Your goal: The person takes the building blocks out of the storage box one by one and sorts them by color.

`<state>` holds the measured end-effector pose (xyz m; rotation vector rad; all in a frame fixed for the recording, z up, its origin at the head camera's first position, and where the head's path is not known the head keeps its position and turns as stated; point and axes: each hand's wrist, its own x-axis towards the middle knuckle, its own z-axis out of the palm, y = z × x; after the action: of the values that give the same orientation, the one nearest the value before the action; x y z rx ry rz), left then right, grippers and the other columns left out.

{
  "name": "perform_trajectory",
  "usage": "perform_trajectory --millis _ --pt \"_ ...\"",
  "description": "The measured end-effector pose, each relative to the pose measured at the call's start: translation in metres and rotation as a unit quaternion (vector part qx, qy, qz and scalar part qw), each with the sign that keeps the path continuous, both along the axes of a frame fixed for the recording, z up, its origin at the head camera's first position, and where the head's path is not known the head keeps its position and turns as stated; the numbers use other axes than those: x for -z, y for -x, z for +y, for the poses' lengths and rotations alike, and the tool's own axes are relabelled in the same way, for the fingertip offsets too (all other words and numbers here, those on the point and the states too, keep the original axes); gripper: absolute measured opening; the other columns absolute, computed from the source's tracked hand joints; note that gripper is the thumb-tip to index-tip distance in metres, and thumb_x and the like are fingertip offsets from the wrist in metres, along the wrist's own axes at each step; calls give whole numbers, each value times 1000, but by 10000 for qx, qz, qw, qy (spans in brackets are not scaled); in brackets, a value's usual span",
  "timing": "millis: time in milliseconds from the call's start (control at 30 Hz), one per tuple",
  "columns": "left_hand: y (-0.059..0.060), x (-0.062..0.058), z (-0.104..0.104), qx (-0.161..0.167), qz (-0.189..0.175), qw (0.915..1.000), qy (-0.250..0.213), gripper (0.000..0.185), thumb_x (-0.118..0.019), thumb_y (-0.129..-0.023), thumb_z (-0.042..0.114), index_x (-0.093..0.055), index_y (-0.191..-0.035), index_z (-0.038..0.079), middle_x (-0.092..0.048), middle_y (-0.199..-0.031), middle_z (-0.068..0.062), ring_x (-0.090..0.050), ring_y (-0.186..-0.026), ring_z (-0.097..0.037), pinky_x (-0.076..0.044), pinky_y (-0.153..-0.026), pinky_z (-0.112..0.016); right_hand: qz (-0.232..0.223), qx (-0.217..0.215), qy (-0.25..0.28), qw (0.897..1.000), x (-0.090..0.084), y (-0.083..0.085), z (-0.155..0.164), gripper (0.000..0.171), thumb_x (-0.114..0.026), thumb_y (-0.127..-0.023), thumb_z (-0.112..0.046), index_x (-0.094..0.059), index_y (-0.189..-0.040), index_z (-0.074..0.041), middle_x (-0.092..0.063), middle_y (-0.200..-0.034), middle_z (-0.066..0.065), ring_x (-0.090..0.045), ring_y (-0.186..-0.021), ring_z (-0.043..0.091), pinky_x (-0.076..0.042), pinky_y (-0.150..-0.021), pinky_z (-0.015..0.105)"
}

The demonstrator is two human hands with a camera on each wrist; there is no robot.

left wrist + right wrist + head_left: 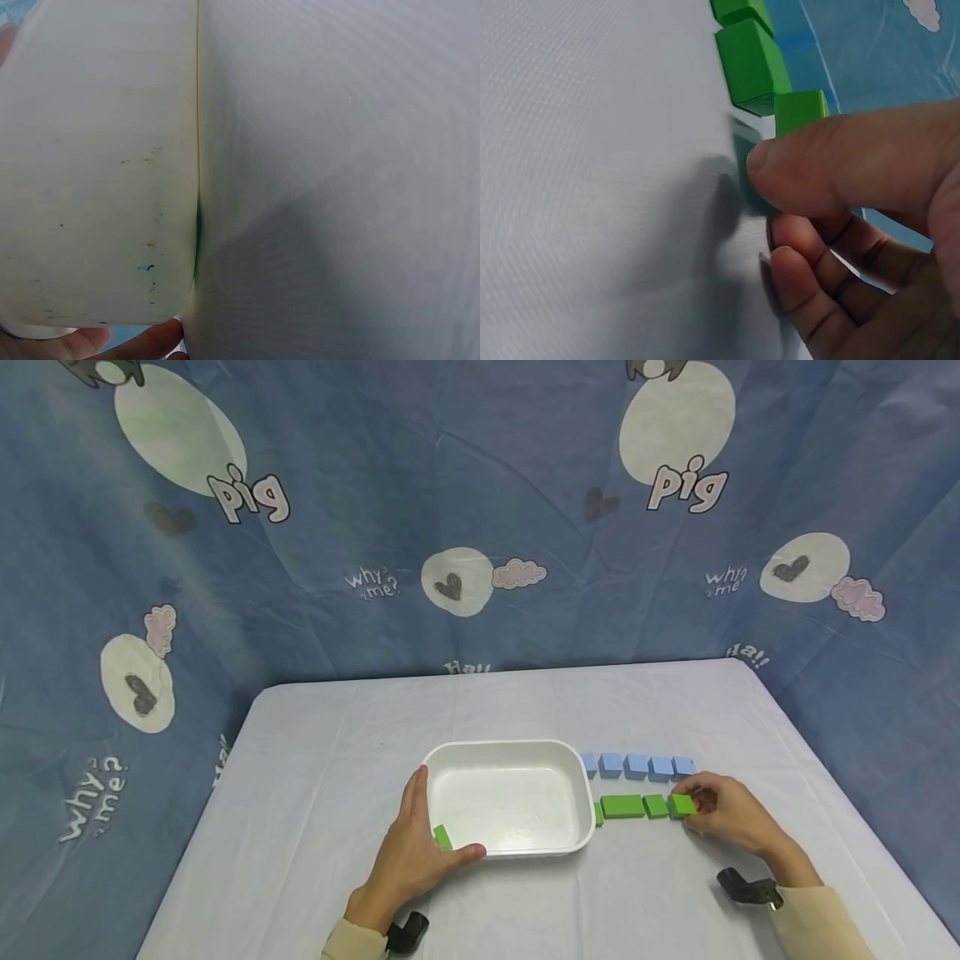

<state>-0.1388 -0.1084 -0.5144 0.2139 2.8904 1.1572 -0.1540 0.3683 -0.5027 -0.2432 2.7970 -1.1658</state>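
My left hand [415,857] grips a white plastic tray [581,837] at its near left corner, thumb along the front rim and fingers up the left side. Inside that corner a green block [442,837] shows partly, cut off by the rim and hand. The tray's speckled outer wall [97,165] fills the left of the left wrist view. My right hand [733,814] pinches a green cube [681,807] at the right end of a green row. In the right wrist view the thumb covers much of the cube [801,109], which overlaps the neighbouring green block [754,66].
The green row also has a long block [622,807] and a small one [656,807]; another peeks out beside the tray. Behind it runs a row of several blue blocks [636,767], its left end partly hidden by the tray. A white cloth [315,793] covers the table.
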Motion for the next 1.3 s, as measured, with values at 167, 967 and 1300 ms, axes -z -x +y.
perform_trajectory --millis 167,967,1300 --pt "0 0 0 -2 54 10000 -45 143 -86 -62 72 -7 -164 11 -15 -168 -7 -58 -120 -37 -52 -90 -53 126 26 -203 9997 2 0 -4 40 -81 -68 9 -72 -105 -2 -61 -85 3 -53 -76 16 -46 -65 27" --pt "2 0 -2 30 41 10000 -36 143 -86 -62 71 -6 -164 10 -15 -168 -10 -57 -121 -39 -51 -91 -53 742 -83 220 9970 -42 5 -17 35 -79 -81 4 -70 -113 -3 -67 -98 13 -62 -76 13 -50 -68 26" --pt "1 3 -2 23 50 10000 -74 143 -85 -62 73 -6 -164 11 -14 -168 -9 -58 -120 -38 -52 -90 -53 901 -249 278 9952 -53 9 -33 33 -79 -81 5 -70 -111 -3 -66 -93 9 -62 -76 13 -50 -70 23"
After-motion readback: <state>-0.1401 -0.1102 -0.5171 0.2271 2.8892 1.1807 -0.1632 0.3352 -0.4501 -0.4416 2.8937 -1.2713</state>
